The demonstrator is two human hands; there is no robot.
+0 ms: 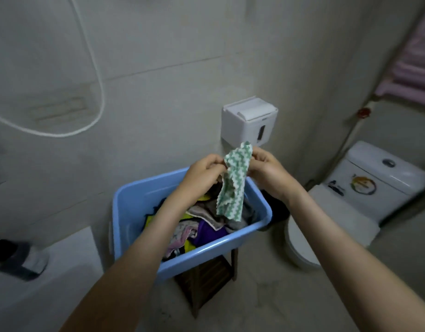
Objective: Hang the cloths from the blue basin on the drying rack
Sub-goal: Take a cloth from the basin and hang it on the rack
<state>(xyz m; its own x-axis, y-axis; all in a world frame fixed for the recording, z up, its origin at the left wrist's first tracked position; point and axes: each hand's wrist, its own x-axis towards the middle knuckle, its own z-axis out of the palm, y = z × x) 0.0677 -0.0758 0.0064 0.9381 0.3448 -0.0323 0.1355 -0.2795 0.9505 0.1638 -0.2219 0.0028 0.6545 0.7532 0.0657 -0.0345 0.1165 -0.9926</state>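
Nearest me, one dark slatted wooden stool carries one rectangular blue plastic basin, smooth-walled with rounded corners. In it lies a crumpled heap of cloths, purple, yellow, grey and pink, too tangled to count. Above it my two hands sit close together: left hand and right hand each pinch the top of one limp green-and-white zigzag cloth. Behind, one boxy white wall dispenser; farther right, one glossy toilet.

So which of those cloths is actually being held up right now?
The green-and-white zigzag cloth: left hand and right hand pinch its top edge above the blue basin, while the other cloths lie heaped inside.
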